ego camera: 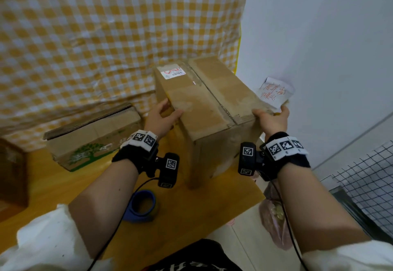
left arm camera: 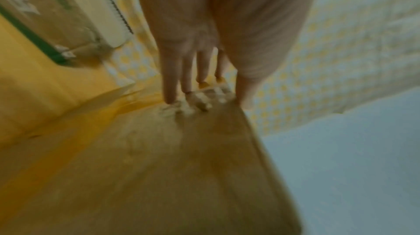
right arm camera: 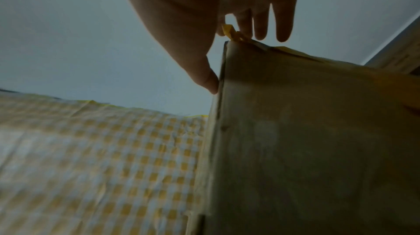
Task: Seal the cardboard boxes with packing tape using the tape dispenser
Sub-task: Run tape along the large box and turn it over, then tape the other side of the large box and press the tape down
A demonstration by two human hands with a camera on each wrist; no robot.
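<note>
A large cardboard box (ego camera: pixel 212 100) with closed top flaps and a shipping label stands on the wooden table (ego camera: pixel 63 185). My left hand (ego camera: pixel 163 115) presses flat against its left side, fingers (left arm camera: pixel 169 86) straight and thumb on the top edge. My right hand (ego camera: pixel 272 117) holds the near right top corner, thumb (right arm camera: pixel 204 77) on one face and straight fingers along the other. In the wrist views the box (left arm camera: pixel 181 167) (right arm camera: pixel 306 131) is blurred. A blue tape dispenser (ego camera: pixel 141 206) with a roll lies on the table near me, untouched.
A second, lower box (ego camera: pixel 91 139) with a green tree print lies to the left. A yellow checked cloth (ego camera: pixel 85 36) hangs behind. A white wall with a paper note (ego camera: pixel 274 92) is close on the right. A wire grid (ego camera: pixel 370 181) and a pink bag (ego camera: pixel 274 221) sit below it.
</note>
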